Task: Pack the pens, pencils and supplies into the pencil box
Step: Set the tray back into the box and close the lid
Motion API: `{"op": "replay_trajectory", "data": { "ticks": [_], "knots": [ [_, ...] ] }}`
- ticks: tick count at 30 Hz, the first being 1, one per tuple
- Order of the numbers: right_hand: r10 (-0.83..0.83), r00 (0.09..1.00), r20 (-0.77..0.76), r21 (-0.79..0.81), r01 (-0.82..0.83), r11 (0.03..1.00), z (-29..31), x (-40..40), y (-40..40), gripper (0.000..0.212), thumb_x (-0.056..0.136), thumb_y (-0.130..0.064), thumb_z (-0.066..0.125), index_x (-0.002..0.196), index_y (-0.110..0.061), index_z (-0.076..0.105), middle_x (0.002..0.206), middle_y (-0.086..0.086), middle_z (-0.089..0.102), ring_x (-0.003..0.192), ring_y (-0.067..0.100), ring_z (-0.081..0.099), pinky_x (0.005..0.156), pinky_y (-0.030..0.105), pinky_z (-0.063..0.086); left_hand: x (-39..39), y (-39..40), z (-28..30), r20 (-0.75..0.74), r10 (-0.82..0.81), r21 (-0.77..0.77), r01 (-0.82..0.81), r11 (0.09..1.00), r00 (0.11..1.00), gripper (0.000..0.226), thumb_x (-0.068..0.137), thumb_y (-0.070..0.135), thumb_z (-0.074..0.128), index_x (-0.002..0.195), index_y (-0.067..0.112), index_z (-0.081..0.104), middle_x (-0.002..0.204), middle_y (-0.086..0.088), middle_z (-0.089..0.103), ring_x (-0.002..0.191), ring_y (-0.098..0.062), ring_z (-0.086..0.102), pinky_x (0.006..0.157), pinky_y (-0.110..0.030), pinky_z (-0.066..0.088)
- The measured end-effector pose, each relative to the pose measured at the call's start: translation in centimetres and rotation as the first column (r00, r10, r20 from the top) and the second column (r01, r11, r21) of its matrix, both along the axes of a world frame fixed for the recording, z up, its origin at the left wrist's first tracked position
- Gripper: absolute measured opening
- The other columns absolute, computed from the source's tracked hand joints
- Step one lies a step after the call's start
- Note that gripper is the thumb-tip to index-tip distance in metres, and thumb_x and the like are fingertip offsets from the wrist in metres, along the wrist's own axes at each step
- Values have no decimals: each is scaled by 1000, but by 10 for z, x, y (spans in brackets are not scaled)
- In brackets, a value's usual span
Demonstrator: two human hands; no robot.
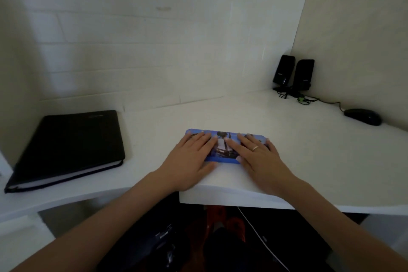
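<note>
Both hands flat on shut pencil box, near bench front edge.
Left hand, right hand fingers straight, pressing lid; no loose pens visible, packing seemingly done.

Dim, soft light; slight overall blur; wide-angle bending at edges.

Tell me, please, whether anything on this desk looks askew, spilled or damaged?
Nothing stands out. The pencil box lies flat and shut under the left hand and the right hand; the black folder, speakers and mouse sit undisturbed.
</note>
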State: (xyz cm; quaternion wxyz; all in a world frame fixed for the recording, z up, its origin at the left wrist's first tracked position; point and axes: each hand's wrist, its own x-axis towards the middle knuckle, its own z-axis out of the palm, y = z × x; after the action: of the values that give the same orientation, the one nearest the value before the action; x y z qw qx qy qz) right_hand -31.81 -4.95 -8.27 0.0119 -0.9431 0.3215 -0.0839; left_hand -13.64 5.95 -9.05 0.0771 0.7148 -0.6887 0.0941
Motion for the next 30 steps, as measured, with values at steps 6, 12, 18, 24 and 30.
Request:
{"op": "replay_trajectory", "data": {
  "ticks": [6,12,18,24,30],
  "knots": [
    [82,996,46,-20,-82,996,-3,41,-2,47,100,-33,26,143,-46,12,158,-6,13,146,14,3,118,49,-3,-5,-1,4,63,279,70,-284,956,958,81,90,62,24,149,13,-3,157,-17,8,146,-32,5,119,-48,3],
    [165,982,94,21,-168,986,-6,112,-5,48,99,-28,29,142,-47,16,158,-2,15,146,16,4,116,48,-10,27,-4,14,54,528,227,-525,820,848,97,81,76,20,148,13,-10,155,-27,-4,143,-44,-4,114,-60,-1],
    [223,960,168,12,-229,973,-7,185,-18,46,99,-27,33,141,-44,26,156,-2,22,146,17,8,114,51,-11,87,-25,38,66,659,358,-634,685,749,101,79,78,25,149,13,-7,155,-27,-2,143,-45,2,115,-59,5],
    [243,944,221,44,-259,965,-11,238,-36,51,97,-20,36,140,-44,27,155,-2,22,146,19,5,114,53,-6,127,-40,33,88,707,345,-688,639,701,108,74,82,28,148,12,-8,155,-26,-3,143,-45,1,115,-58,6],
    [264,942,207,34,-277,960,-14,269,-61,47,98,-24,34,140,-45,26,155,-2,21,145,17,7,116,50,-2,152,-57,36,98,720,361,-699,617,687,110,74,82,30,147,12,-11,155,-26,-6,143,-45,-1,114,-61,5]
  ]
}}
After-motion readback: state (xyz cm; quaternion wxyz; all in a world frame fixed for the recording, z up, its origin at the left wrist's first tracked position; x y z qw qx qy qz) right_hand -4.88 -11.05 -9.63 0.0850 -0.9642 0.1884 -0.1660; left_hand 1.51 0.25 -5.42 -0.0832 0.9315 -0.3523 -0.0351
